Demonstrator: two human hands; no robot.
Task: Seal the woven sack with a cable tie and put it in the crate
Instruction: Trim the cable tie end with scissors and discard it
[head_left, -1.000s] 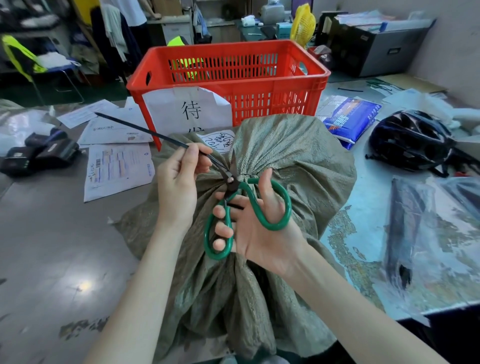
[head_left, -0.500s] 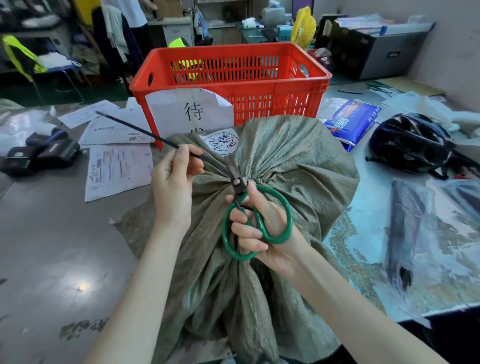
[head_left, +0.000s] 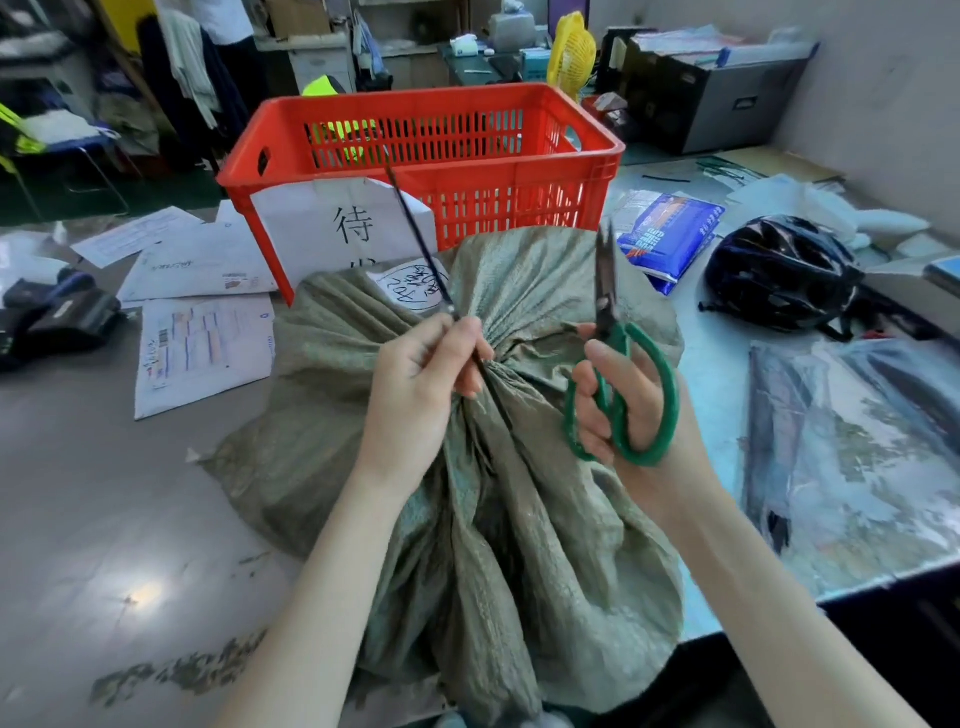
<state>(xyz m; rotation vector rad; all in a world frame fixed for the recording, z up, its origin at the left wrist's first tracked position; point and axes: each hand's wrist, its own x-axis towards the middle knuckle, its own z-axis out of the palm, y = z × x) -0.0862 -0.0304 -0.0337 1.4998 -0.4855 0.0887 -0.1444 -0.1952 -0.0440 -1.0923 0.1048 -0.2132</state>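
Note:
A grey-green woven sack (head_left: 524, 530) lies on the table in front of me, its neck gathered just below my hands. My left hand (head_left: 421, 384) pinches a long black cable tie strip (head_left: 415, 234) that points up and away toward the crate. My right hand (head_left: 623, 395) grips green-handled scissors (head_left: 613, 364), blades together and pointing up, held clear of the sack to the right of the neck. The red plastic crate (head_left: 431, 104) stands behind the sack with a white paper sign on its front.
Papers and envelopes (head_left: 202, 353) lie to the left, with black devices (head_left: 57, 322) at the far left. A blue packet (head_left: 670, 234), a black helmet (head_left: 779, 275) and plastic-covered sheets (head_left: 852, 457) occupy the right. The table's front edge runs under the sack.
The scissors closed at the sack's neck, then my right hand lifted them away to the right, blades up. My left hand swung the tie strip from lying leftward to pointing up.

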